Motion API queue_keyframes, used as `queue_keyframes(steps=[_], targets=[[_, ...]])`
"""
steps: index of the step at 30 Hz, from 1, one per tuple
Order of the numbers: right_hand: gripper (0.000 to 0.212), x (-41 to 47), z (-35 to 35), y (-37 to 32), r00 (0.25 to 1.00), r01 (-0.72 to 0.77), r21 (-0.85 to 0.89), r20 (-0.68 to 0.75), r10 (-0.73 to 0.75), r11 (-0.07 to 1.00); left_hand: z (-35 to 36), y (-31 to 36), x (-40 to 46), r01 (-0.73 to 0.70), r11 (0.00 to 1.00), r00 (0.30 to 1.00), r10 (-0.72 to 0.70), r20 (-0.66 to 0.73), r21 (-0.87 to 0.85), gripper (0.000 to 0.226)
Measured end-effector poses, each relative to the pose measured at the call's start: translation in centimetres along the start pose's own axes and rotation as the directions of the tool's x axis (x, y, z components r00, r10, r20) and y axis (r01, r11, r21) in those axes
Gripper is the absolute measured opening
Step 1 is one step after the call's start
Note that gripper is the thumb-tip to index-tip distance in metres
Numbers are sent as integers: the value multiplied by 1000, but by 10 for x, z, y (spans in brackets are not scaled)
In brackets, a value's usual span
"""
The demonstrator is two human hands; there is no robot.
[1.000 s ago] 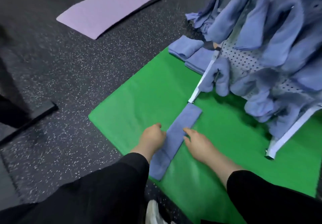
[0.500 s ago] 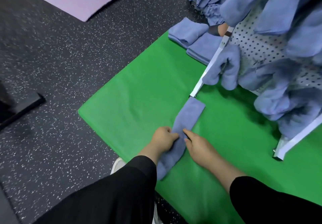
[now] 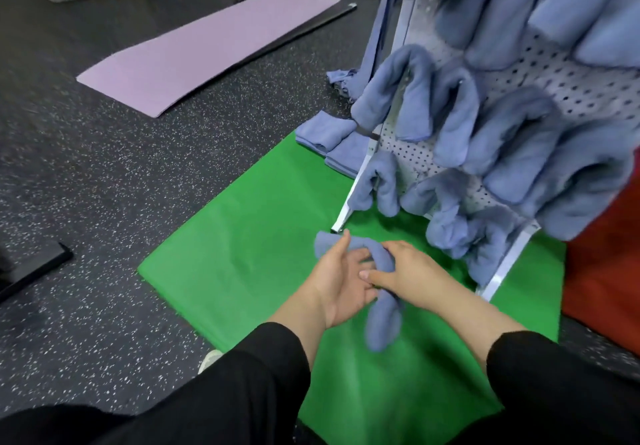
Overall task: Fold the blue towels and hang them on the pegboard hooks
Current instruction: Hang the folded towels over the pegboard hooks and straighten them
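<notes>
A narrow folded blue towel (image 3: 382,320) is lifted off the green mat (image 3: 242,254), draped in a loop with both ends hanging. My right hand (image 3: 407,273) grips its middle from the right, thumb pointing left. My left hand (image 3: 341,280) is under the loop, palm up, fingers spread and touching the towel. Just beyond stands the white pegboard (image 3: 568,77), tilted, with several folded blue towels (image 3: 408,88) hanging on its hooks.
Two folded blue towels (image 3: 325,133) lie stacked at the mat's far edge, left of the pegboard. A purple mat (image 3: 204,50) lies on the speckled dark floor further back. A red object (image 3: 609,271) stands at the right. The pegboard's white legs (image 3: 346,209) rest on the green mat.
The towel lay flat on the green mat under both hands; now it is lifted and doubled over in my hands. The view has tilted up toward the pegboard.
</notes>
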State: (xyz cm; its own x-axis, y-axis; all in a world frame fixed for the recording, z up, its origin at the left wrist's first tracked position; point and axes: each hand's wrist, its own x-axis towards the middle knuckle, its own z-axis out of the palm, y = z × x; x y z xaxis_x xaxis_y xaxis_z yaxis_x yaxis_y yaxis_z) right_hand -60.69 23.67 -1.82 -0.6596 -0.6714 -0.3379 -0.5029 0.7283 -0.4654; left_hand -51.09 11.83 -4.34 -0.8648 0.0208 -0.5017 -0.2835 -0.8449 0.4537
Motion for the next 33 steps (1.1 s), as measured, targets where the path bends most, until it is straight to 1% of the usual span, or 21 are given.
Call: queue_keyframes(steps=[2,4,5,6,7,8,9,10,11,12,13,14,15,17,19,22,24,27,28,30,33], targets=[[46,-18,-33,4,1000,-3,88,13,2,996,27,0,-9,6,998,999,-9,43,56,68],[32,-24,-55,8,999,4,12,-43,-4,1000,46,5,-15,7,982,1000,-11,20,190,65],[26,-31,-66,10,995,5,-43,-104,-10,999,57,7,-20,-9,958,1000,15,-21,286,60],[21,-39,-76,12,986,6,-81,-163,-20,997,70,9,-28,-58,913,995,85,-51,404,50],[18,-47,-86,13,977,15,-95,-210,-35,995,80,10,-33,-142,808,973,221,-72,572,37],[15,-56,-96,12,967,36,-92,-247,-58,995,88,13,-38,-218,602,899,431,-82,768,25],[11,-66,-106,10,957,64,-92,-276,-87,994,94,17,-42,-239,314,775,632,-15,919,14],[9,-75,-116,8,946,98,-95,-300,-123,991,102,21,-48,-219,62,682,723,107,974,14],[8,-85,-126,4,937,127,-99,-315,-153,987,108,24,-52,-189,-133,670,706,227,973,34],[8,-96,-135,1,928,153,-102,-327,-178,983,117,27,-56,-171,-252,720,628,295,953,55],[6,-106,-145,-3,921,171,-107,-337,-197,979,127,29,-60,-161,-300,761,569,312,940,66],[4,-116,-153,-6,912,188,-109,-349,-214,976,143,30,-67,-163,-318,786,531,318,934,64],[4,-125,-162,-8,903,203,-109,-364,-229,973,155,31,-72,-194,-301,786,522,331,934,53],[8,-142,-180,-12,881,231,-123,-394,-261,965,179,35,-80,-215,-297,768,537,349,931,16],[15,-160,-198,-16,854,242,-164,-432,-290,956,200,41,-95,-201,-349,720,581,380,915,26],[27,-182,-219,-22,806,238,-279,-479,-349,930,230,45,-120,-157,-484,604,643,471,861,20],[32,-191,-228,-26,750,221,-342,-539,-384,913,250,47,-135,-81,-566,527,674,517,820,21],[31,-201,-239,-36,657,205,-369,-634,-407,906,275,52,-154,12,-693,435,653,620,721,25],[29,-205,-243,-41,622,206,-362,-669,-407,909,281,54,-159,26,-712,418,646,639,702,22],[22,-210,-250,-50,565,219,-338,-721,-402,915,293,59,-165,23,-701,386,664,640,713,10],[16,-214,-260,-60,553,235,-314,-735,-393,920,311,68,-173,-8,-662,362,697,620,749,6]])
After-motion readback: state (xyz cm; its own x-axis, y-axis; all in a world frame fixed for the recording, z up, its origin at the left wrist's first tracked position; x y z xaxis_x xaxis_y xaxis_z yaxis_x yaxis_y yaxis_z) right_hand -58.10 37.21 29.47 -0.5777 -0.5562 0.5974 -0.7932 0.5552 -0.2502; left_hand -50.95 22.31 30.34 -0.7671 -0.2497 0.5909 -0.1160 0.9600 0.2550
